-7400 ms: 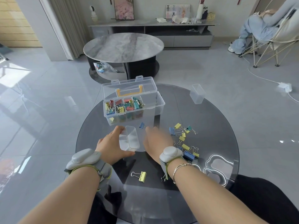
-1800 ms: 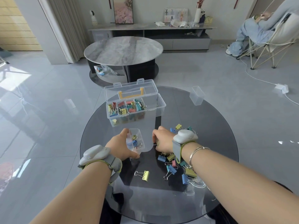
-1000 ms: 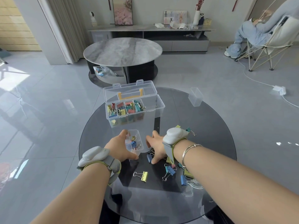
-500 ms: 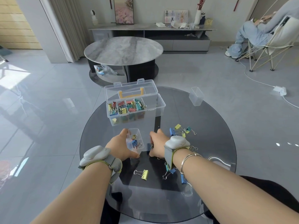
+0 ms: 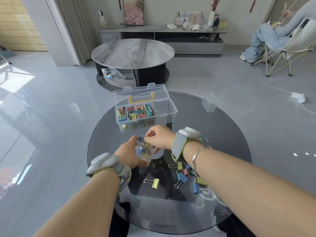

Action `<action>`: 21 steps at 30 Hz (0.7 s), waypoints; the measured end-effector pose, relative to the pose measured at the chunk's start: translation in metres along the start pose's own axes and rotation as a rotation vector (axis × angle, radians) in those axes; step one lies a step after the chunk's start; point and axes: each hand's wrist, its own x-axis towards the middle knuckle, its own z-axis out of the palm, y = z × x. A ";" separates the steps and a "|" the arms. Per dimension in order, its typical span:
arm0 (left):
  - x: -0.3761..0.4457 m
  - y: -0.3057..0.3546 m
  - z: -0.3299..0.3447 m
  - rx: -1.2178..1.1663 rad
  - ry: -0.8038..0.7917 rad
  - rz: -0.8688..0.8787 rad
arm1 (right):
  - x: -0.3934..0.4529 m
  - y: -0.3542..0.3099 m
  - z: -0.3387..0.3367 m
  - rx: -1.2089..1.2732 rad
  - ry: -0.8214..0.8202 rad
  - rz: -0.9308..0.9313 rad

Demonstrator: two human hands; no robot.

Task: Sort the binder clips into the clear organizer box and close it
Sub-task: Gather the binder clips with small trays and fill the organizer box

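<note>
Clear organizer box, long axis left-right, lid open

right hand fingertips blurred, cannot tell if pinching a clip | small clear bin partly hidden by left hand, clips inside too jumbled to count | loose clips partly under right forearm | glass table near edge hidden behind the arms | seated person cut off at right edge
</note>
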 end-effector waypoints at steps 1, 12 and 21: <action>0.000 0.000 0.000 -0.002 0.003 0.003 | 0.000 0.000 -0.002 0.051 0.005 0.022; -0.001 0.001 -0.001 -0.015 0.000 0.012 | -0.004 0.008 0.003 -0.186 0.011 -0.086; 0.003 -0.003 -0.003 0.020 -0.033 0.014 | 0.002 0.054 -0.028 -0.498 0.073 0.029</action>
